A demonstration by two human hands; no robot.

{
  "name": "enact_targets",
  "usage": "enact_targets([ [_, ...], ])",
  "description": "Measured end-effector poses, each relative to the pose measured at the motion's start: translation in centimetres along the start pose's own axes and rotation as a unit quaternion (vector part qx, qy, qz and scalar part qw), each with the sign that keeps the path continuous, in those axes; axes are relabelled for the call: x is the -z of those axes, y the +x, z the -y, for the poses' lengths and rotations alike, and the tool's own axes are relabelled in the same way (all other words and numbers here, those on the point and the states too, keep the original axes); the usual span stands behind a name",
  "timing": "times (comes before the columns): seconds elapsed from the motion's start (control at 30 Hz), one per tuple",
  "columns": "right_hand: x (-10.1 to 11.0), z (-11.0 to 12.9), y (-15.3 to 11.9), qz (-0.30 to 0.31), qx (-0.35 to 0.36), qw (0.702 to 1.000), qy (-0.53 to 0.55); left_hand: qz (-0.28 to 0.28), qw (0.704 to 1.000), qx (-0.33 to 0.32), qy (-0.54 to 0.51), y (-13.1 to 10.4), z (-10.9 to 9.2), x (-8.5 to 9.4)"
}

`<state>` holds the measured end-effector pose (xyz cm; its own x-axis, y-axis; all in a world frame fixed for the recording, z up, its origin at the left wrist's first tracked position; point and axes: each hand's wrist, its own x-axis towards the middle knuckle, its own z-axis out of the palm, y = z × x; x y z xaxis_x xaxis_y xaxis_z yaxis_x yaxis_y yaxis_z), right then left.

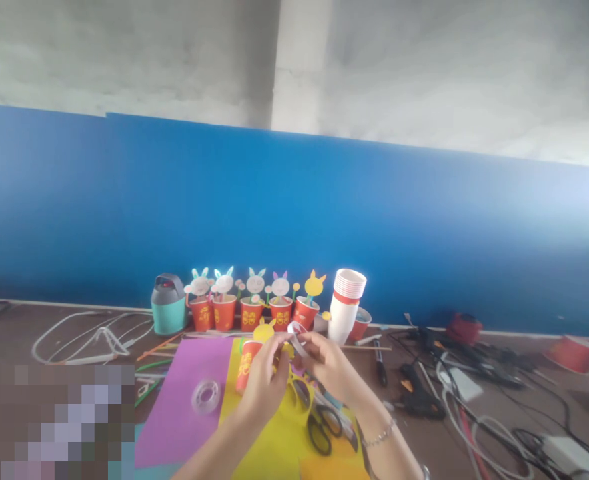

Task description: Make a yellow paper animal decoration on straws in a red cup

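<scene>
Over the yellow paper (269, 433), my left hand (270, 373) has its fingers bent together beside a red cup (248, 367) with a yellow animal-head cutout (263, 331). What its fingertips hold is too small to name. My right hand (324, 363) pinches a curled white strip (297, 337), close to the left fingertips. Black-handled scissors (324, 427) and yellow-handled scissors (307, 393) lie below my hands. A clear tape roll (206, 397) rests on the purple paper (189, 373) to the left.
Several red cups (251, 313) with animal-head cutouts line the blue partition (274, 200). Beside them stand stacked white cups (345, 303) and a teal container (169, 307). Cables (474, 427), a black glue gun (418, 393) and a marker (379, 363) lie to the right.
</scene>
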<state>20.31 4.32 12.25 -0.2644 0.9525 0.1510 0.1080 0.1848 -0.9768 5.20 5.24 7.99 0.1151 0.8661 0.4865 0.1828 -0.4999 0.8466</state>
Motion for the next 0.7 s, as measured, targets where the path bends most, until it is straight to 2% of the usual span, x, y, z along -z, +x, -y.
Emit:
enact_targets([
  [0.17, -0.42, 0.32, -0.12, -0.005, -0.013, 1.000, -0.007, -0.007, 0.997, 0.020, -0.070, 0.19, 0.49, -0.08],
  [0.3, -0.44, 0.11, -0.03, -0.009, -0.011, 1.000, -0.018, 0.014, 0.994, 0.029, -0.108, 0.40, 0.53, -0.06],
  [0.4, -0.46, 0.08, -0.04, -0.001, -0.013, 1.000, -0.016, -0.001, 0.998, 0.005, -0.061, 0.41, 0.42, 0.06],
  [0.53, -0.50, -0.02, -0.08, -0.004, -0.009, 1.000, -0.012, -0.005, 0.997, -0.065, 0.037, 0.19, 0.64, 0.17],
  [0.7, -0.37, -0.62, 0.12, -0.009, -0.011, 1.000, -0.025, -0.028, 0.996, -0.076, 0.046, -0.01, 0.96, -0.01],
])
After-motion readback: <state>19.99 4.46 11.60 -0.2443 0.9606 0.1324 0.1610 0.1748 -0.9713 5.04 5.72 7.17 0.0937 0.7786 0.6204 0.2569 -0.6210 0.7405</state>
